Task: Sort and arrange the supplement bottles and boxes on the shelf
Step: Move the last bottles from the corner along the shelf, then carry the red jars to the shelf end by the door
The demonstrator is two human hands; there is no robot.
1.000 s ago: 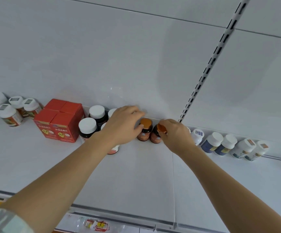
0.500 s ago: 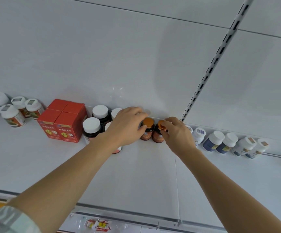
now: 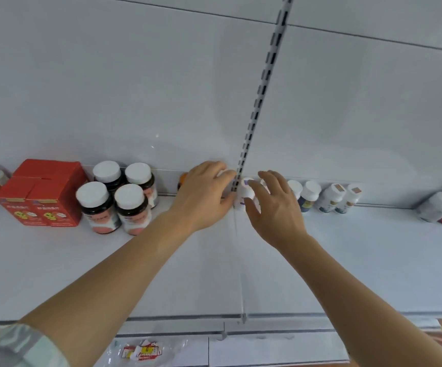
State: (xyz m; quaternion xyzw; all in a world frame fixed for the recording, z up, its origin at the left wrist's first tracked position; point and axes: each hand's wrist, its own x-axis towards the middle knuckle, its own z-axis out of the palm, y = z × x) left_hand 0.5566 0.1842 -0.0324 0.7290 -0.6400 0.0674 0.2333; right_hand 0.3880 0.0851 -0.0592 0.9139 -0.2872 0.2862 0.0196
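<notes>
My left hand (image 3: pixel 204 196) curled at far shelf (image 3: pixel 161 274) edge, hiding orange-capped bottle (image 3: pixel 182 178); grip unclear. My right hand (image 3: pixel 273 207) spread, thumb and fingers around small white bottle (image 3: pixel 245 193) between hands. Red boxes (image 3: pixel 42 193) far left.

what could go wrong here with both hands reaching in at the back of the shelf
The right hand is spread over a small white bottle standing close to others; a nudge might topple that back row. The left hand hides the orange-capped bottle, so it works partly blind. Either forearm could brush the dark white-capped bottles.
</notes>
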